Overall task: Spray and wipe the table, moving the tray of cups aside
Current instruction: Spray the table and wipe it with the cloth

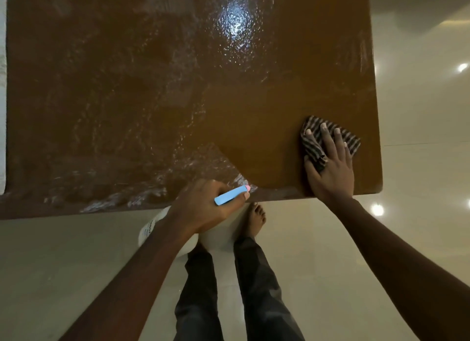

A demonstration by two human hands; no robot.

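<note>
Left hand [203,206] clenches white spray bottle [150,229]; right hand [330,170] presses striped cloth [314,147] with flat fingers [328,137] on wet table [267,127].

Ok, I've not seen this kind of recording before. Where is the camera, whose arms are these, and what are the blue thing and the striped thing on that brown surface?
There is no machine here. A person wears one wide-angle camera on the head, looking down, so the arms, legs and bare foot are their own. The brown surface is a table on a pale glossy floor. Most of it glistens with spray, and the patch near the right corner looks dull and wiped. The left hand grips a white spray bottle with a blue nozzle, at the near edge. The right hand presses a striped cloth flat on the table with spread fingers. No tray of cups is in view.
</note>
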